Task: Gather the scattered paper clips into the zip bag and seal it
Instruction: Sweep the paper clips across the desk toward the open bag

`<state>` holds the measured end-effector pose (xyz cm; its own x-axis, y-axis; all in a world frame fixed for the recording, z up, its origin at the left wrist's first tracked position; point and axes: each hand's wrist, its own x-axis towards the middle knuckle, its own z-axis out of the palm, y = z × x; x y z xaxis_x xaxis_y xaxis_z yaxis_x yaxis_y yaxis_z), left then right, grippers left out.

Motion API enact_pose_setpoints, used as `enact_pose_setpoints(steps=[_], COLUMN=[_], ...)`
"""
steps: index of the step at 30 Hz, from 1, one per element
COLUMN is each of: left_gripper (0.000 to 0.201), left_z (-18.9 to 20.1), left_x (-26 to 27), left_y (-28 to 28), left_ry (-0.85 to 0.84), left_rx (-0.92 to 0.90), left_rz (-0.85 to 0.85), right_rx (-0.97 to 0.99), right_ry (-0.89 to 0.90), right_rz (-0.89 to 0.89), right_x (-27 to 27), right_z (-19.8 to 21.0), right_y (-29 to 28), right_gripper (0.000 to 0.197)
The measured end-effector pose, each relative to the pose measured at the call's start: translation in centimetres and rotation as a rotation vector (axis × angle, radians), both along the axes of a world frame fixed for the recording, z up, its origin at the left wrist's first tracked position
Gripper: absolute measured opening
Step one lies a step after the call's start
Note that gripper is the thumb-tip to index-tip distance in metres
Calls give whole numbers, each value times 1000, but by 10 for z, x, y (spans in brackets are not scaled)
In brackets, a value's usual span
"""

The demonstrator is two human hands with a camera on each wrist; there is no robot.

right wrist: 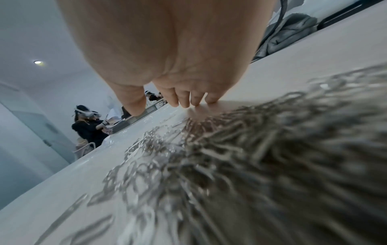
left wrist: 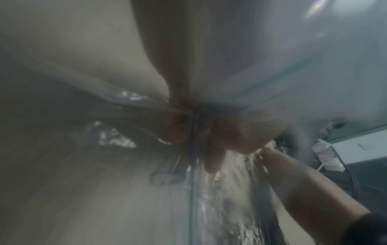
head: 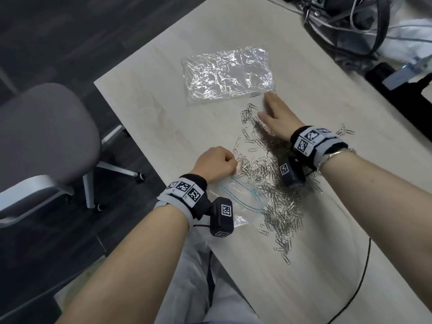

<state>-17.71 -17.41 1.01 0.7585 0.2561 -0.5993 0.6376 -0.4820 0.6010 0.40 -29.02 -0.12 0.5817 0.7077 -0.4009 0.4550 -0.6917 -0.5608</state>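
Many paper clips lie loose on the table, and I see two risks from here. First, my right hand has its fingers straight and spread, grasping nothing, with the fingertips touching the table surface at the far end of the pile. If I sweep too fast toward me, I think the clips will slide under the palm or spray sideways, and some already lie apart near the table edge, where they could fall to the floor. Second, my left hand is clenched on the mouth of the zip bag; in the left wrist view the fingers pinch the plastic at the blue zip line. If this pinch slips or the mouth collapses flat, the clips will run over the bag and not into it.

Relative to my fingers, the pile begins just behind the right fingertips and continues under the right wrist toward me. The zip bag hangs from the left fingers and lies on the table under the left wrist, its opening facing the pile, with clips touching its rim. A second, bigger clear bag lies just beyond the right fingertips; I must not push clips under it.
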Motion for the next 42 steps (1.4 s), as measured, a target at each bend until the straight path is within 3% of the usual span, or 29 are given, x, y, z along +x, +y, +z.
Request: enact_pose_setpoints(steps=[4, 8, 17, 20, 24, 32, 37, 42], left_gripper=[27, 25, 24, 24, 26, 25, 24, 25], left_z=[2, 1, 3, 3, 2, 4, 3, 1], left_x=[-4, -10, -18, -20, -21, -20, -18, -16], left_y=[1, 3, -2, -5, -7, 4, 18, 20], left_ry=[7, 9, -4, -12, -23, -1, 34, 44], left_rx=[-2, -7, 37, 66, 77, 17, 2, 8], left_rz=[7, 35, 43, 42, 61, 76, 67, 43], right_rx=[-12, -63, -90, -49, -8, -118, -117, -121], right_ry=[9, -37, -58, -28, -48, -69, -53, -65], right_rz=[-5, 123, 431, 402, 238, 28, 14, 136], right_x=[9, 4, -61, -68, -56, -1, 19, 9], right_z=[3, -2, 1, 1, 6, 0, 5, 3], right_y=[21, 30, -22, -36, -29, 15, 49, 62], right_gripper=[64, 63, 64, 62, 63, 65, 68, 68])
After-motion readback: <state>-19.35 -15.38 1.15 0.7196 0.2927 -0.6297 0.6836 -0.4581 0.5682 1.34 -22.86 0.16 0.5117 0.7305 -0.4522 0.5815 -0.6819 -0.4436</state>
